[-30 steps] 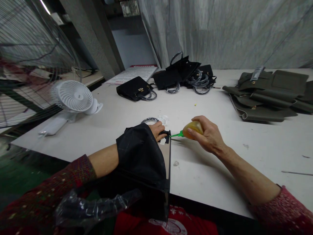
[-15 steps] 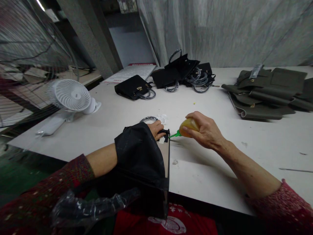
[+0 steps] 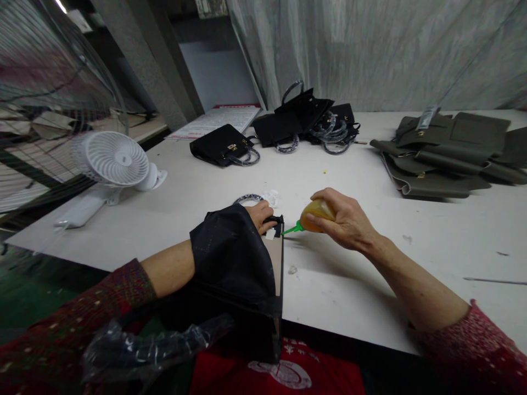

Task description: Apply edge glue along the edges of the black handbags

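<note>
A black handbag [image 3: 234, 263] lies across the table's front edge, its lining pulled out around my left wrist. My left hand [image 3: 261, 216] grips the bag's far corner, fingers bent over a black strip; its palm is partly hidden by the lining. My right hand [image 3: 341, 219] is wrapped round a squeeze bottle [image 3: 313, 215] of amber liquid. The bottle's green nozzle [image 3: 293, 228] points left, its tip at the bag's right edge close to my left fingers. A plastic-wrapped handle [image 3: 156, 345] hangs toward me, and another wrapped handle [image 3: 249, 197] shows beyond my left hand.
Several black handbags [image 3: 304, 118] are piled at the back, with one handbag [image 3: 222, 145] nearer. Olive-green bag pieces [image 3: 448, 153] are stacked at the right. A white fan [image 3: 119, 159] stands at the left. A thin metal rod [image 3: 494, 280] lies at the right on the white table [image 3: 370, 181].
The view has shifted slightly. Both hands keep their grips, and the bottle's nozzle stays at about the same place on the bag's edge.
</note>
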Motion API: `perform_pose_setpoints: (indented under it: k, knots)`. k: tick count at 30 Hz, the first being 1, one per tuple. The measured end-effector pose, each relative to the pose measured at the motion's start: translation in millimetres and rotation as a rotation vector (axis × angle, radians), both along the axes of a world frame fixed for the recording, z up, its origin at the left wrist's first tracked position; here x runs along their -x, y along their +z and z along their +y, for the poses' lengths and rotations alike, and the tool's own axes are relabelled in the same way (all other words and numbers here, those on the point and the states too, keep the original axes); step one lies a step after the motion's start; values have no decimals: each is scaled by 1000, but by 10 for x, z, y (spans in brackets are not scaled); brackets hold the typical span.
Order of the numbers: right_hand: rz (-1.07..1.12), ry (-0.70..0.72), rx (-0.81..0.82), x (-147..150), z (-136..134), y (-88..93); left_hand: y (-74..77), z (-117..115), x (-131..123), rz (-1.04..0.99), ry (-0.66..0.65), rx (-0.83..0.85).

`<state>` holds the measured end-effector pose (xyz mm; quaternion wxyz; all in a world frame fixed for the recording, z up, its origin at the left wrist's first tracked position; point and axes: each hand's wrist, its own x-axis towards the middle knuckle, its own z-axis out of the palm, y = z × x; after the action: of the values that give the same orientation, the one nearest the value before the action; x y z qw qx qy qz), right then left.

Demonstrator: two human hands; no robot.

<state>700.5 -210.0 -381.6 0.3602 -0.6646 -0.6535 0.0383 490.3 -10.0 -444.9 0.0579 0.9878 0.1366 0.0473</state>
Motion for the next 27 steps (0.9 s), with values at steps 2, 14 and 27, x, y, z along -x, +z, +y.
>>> perform_pose_setpoints:
  k: [2, 14, 27]
  knots:
    - [26, 10, 13, -18, -12, 19, -5, -1, 3, -5, 8, -1]
    - [38, -68, -84, -12, 58, -51, 44, -27, 7, -6, 1, -6]
    - [115, -35, -5, -70, 69, -79, 54, -24, 19, -25, -16, 7]
